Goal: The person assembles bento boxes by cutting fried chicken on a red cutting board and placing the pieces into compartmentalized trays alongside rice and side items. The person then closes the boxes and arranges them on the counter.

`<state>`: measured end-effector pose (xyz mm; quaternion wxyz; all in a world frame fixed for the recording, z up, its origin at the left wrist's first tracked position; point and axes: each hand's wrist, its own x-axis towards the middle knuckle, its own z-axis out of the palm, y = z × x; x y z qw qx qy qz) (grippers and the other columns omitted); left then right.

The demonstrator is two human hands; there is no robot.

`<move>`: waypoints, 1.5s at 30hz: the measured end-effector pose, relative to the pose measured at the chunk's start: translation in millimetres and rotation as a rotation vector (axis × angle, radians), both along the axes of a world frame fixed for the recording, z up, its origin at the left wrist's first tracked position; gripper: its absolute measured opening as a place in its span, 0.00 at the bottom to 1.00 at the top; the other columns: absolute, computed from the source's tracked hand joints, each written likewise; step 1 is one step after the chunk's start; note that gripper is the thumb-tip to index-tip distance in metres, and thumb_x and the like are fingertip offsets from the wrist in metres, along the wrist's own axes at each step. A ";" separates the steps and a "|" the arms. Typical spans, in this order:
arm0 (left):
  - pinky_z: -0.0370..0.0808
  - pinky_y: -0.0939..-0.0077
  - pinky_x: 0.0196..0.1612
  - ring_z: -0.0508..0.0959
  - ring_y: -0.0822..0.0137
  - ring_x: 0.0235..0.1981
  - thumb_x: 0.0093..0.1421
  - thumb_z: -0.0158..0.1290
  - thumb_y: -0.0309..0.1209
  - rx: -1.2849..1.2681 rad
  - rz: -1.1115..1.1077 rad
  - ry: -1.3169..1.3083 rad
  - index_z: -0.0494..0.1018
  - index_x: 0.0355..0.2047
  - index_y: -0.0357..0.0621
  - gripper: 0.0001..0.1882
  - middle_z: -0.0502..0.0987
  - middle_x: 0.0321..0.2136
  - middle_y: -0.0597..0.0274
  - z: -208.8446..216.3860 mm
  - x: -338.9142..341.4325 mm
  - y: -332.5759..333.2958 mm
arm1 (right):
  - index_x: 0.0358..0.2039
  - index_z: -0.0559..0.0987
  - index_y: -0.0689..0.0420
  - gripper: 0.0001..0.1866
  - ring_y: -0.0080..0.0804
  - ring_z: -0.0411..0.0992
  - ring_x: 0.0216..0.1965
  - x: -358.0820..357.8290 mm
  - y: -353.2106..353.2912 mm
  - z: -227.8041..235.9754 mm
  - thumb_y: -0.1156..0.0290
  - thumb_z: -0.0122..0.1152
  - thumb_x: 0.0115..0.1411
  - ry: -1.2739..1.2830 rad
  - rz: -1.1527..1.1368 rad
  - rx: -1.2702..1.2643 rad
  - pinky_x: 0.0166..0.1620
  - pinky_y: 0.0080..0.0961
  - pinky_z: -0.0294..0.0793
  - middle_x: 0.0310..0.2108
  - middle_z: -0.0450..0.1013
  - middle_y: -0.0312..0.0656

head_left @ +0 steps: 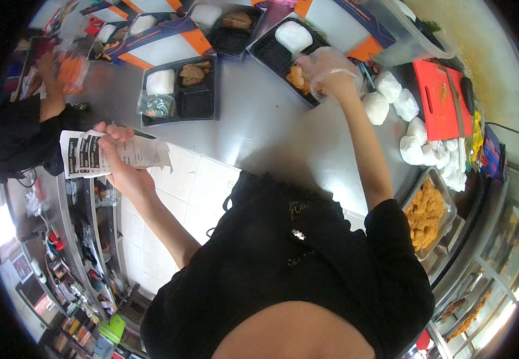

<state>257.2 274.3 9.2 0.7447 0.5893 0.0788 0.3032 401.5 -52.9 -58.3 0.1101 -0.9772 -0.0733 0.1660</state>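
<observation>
In my left hand (pixel 129 178), fingers and thumb are closed round a printed paper slip (pixel 86 157) beside the table's edge. My right hand (pixel 332 70) wears a clear plastic glove and reaches into a black compartment tray (pixel 270 55). Its fingers are closed at a golden breaded fried piece (pixel 297 78), which they partly hide. A white wrapped bundle (pixel 293 37) lies in that tray's far compartment. To the left, another black tray (pixel 198 105) holds a white bundle (pixel 160 82), brown breaded pieces (pixel 194 74) and a small clear bag of greens (pixel 158 106).
Several more filled trays and white-orange-blue cartons (pixel 170 45) line the far side of the steel table (pixel 241 107). At right are white bundles (pixel 376 107), a red cutting board (pixel 437 99) with a knife, and a metal pan of breaded food (pixel 430 209). Another person (pixel 23 137) stands at left.
</observation>
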 end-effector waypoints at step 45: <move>0.62 0.79 0.35 0.63 0.72 0.28 0.66 0.42 0.38 0.280 -0.841 0.047 0.62 0.43 0.38 0.15 0.65 0.26 0.63 33.8 -19.3 -298.1 | 0.42 0.69 0.61 0.15 0.25 0.69 0.43 -430.1 -310.9 96.7 0.81 0.57 0.53 -0.457 -1.144 1.079 0.48 0.21 0.71 0.40 0.69 0.39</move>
